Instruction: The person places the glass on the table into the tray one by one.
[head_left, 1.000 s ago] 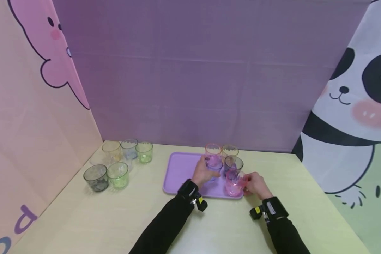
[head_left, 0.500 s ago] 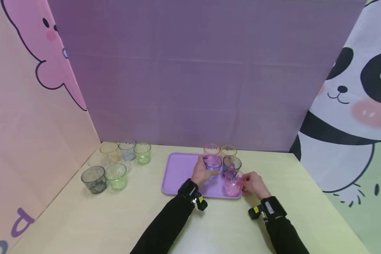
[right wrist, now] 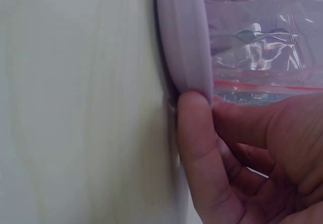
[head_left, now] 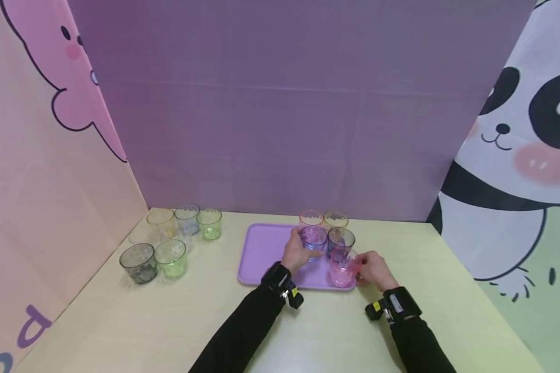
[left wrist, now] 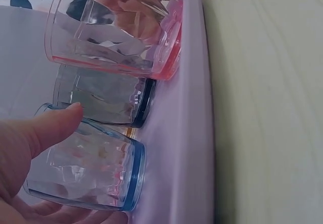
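Note:
My left hand grips a blue-tinted glass on the purple tray, thumb on one side and fingers on the other. The glass is upright, its base against the tray. Beside it stand a dark grey-blue glass and, nearer to me, a pink glass at the tray's front right corner. There my right hand pinches the tray rim between thumb and finger, as the right wrist view shows, close beside the pink glass. Behind these stand a pink-orange-rimmed glass and a yellowish glass.
At the table's left stand a dark grey glass, two green glasses, one in front and one behind, a yellow glass and a pale blue glass. A purple backdrop rises behind the table.
The blue glass in my left hand has shifted slightly right, toward the dark glass. My right hand stays at the tray corner. The head view has turned a little.

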The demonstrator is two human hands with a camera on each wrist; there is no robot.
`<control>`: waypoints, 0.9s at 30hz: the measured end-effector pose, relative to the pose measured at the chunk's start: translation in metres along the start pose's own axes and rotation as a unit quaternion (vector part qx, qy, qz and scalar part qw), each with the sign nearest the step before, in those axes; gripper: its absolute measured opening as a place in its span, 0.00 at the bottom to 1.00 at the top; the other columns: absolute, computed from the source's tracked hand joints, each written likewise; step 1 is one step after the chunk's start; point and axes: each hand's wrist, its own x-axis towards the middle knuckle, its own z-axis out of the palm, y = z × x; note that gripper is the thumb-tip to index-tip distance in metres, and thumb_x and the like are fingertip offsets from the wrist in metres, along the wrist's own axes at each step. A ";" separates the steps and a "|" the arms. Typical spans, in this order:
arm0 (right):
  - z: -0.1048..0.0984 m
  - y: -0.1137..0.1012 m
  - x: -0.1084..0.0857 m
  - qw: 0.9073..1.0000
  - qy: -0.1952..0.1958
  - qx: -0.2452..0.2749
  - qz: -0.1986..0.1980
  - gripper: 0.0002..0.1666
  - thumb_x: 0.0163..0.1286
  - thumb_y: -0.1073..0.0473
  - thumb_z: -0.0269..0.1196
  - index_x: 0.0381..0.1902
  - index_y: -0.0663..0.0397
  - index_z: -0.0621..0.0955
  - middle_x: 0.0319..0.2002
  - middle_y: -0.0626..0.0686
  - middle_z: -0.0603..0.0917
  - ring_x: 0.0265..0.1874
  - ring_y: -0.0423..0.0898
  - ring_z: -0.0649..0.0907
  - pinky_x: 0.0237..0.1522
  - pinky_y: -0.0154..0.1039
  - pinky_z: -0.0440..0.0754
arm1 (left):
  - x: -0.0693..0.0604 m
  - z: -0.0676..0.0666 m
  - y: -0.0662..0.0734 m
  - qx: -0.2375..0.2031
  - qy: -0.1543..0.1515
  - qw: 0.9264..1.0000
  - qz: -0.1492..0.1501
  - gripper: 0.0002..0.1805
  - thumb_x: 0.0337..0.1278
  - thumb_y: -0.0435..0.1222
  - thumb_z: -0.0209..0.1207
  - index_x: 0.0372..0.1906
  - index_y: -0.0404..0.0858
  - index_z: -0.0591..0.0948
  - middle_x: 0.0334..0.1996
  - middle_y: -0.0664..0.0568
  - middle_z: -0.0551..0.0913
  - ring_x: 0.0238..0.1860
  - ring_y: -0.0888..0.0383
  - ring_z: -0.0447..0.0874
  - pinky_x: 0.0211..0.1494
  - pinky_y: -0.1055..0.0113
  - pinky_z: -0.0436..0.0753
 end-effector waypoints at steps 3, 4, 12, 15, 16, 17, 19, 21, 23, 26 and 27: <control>0.000 0.000 0.001 1.000 0.001 0.000 0.000 0.14 0.57 0.78 0.55 0.41 0.73 0.82 0.33 0.63 0.84 0.26 0.47 0.84 0.26 0.40 0.87 | 0.001 -0.002 0.001 0.013 -0.005 1.000 0.006 0.51 0.32 0.32 0.78 0.67 0.37 0.63 0.63 0.35 0.73 0.64 0.40 0.72 0.70 0.47 0.69; 0.000 0.000 0.001 1.000 0.002 0.001 0.000 0.14 0.57 0.77 0.55 0.40 0.73 0.82 0.33 0.63 0.84 0.25 0.47 0.84 0.26 0.40 0.87 | 0.001 -0.003 0.001 0.017 -0.006 1.000 0.007 0.51 0.31 0.32 0.78 0.67 0.37 0.63 0.63 0.35 0.73 0.64 0.40 0.72 0.70 0.47 0.69; 0.001 0.004 0.000 1.000 0.004 0.002 -0.008 0.14 0.56 0.78 0.55 0.41 0.74 0.82 0.33 0.63 0.84 0.24 0.47 0.84 0.26 0.41 0.87 | -0.001 -0.013 0.001 0.026 -0.022 0.999 0.005 0.51 0.34 0.30 0.76 0.69 0.37 0.62 0.64 0.36 0.73 0.63 0.40 0.73 0.68 0.47 0.72; 0.000 0.003 0.000 1.000 0.003 0.001 -0.007 0.15 0.57 0.78 0.55 0.42 0.74 0.81 0.34 0.64 0.84 0.24 0.47 0.84 0.26 0.41 0.87 | 0.000 -0.016 0.000 0.026 -0.027 0.999 0.006 0.51 0.34 0.30 0.75 0.69 0.38 0.62 0.64 0.37 0.73 0.63 0.41 0.74 0.68 0.47 0.72; 0.001 0.003 0.000 1.000 0.004 -0.001 -0.005 0.14 0.57 0.77 0.55 0.41 0.74 0.81 0.33 0.64 0.84 0.25 0.47 0.84 0.26 0.40 0.87 | -0.001 -0.016 -0.001 0.026 -0.029 0.999 0.007 0.52 0.34 0.30 0.76 0.70 0.38 0.62 0.64 0.37 0.73 0.63 0.41 0.73 0.68 0.47 0.72; 0.001 0.003 0.000 1.000 0.003 -0.004 -0.004 0.14 0.58 0.77 0.55 0.41 0.74 0.81 0.33 0.64 0.84 0.25 0.47 0.84 0.26 0.40 0.87 | -0.001 -0.017 -0.001 0.027 -0.031 0.999 0.007 0.52 0.34 0.29 0.75 0.70 0.38 0.61 0.64 0.37 0.73 0.63 0.40 0.73 0.68 0.47 0.72; 0.001 0.002 0.000 1.000 0.002 -0.006 -0.002 0.13 0.58 0.77 0.55 0.41 0.74 0.81 0.32 0.63 0.83 0.25 0.47 0.83 0.26 0.40 0.87 | -0.002 -0.019 -0.002 0.030 -0.037 0.999 0.008 0.53 0.34 0.29 0.75 0.71 0.38 0.61 0.65 0.37 0.72 0.64 0.40 0.73 0.68 0.47 0.71; 0.001 0.002 0.000 1.000 0.003 -0.007 -0.001 0.13 0.59 0.76 0.56 0.41 0.74 0.81 0.31 0.62 0.83 0.24 0.47 0.83 0.26 0.40 0.87 | -0.003 -0.022 -0.003 0.038 -0.044 0.998 0.010 0.54 0.34 0.29 0.75 0.72 0.39 0.60 0.65 0.37 0.72 0.65 0.40 0.72 0.68 0.46 0.71; 0.002 0.003 0.001 1.000 0.004 -0.006 -0.003 0.12 0.59 0.76 0.56 0.40 0.73 0.82 0.31 0.62 0.83 0.24 0.47 0.83 0.26 0.40 0.87 | -0.004 -0.026 -0.003 0.046 -0.052 0.998 0.010 0.54 0.35 0.29 0.75 0.72 0.39 0.60 0.66 0.37 0.72 0.65 0.39 0.71 0.68 0.46 0.72; 0.001 0.004 0.002 1.000 0.007 -0.005 -0.008 0.11 0.58 0.76 0.55 0.38 0.73 0.81 0.30 0.62 0.83 0.23 0.46 0.83 0.25 0.40 0.87 | -0.005 -0.034 -0.003 0.052 -0.064 0.997 0.010 0.54 0.36 0.30 0.75 0.73 0.40 0.60 0.67 0.38 0.71 0.65 0.38 0.70 0.67 0.44 0.72; 0.001 0.003 0.002 1.000 0.006 -0.006 -0.010 0.11 0.58 0.77 0.55 0.38 0.73 0.82 0.30 0.62 0.83 0.23 0.46 0.83 0.25 0.40 0.87 | -0.006 -0.037 -0.003 0.053 -0.067 0.996 0.010 0.54 0.37 0.29 0.74 0.73 0.41 0.59 0.67 0.37 0.70 0.66 0.38 0.70 0.67 0.44 0.72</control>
